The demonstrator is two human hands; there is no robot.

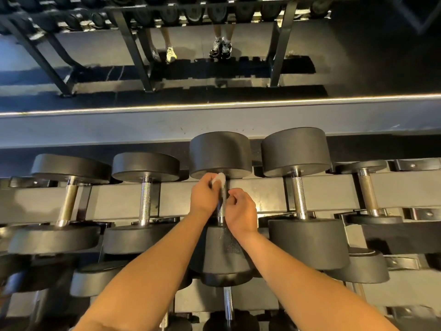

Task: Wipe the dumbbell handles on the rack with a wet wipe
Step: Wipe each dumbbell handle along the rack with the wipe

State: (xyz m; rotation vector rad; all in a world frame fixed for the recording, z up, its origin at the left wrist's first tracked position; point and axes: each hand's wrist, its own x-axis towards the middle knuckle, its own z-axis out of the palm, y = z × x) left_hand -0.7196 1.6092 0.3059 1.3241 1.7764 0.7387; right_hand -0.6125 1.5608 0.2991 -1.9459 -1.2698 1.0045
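Handle knurled chrome; left hand pinches crumpled wipe.

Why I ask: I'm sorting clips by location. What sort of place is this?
Most likely a gym's free-weight area: black dumbbells lie in rows on a steel rack, more racks stand beyond, and the left hand holds a wipe on a chrome handle.

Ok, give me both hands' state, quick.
Left hand: pinches the wipe on the handle.
Right hand: fingers curled beside the handle; grip cannot be told.
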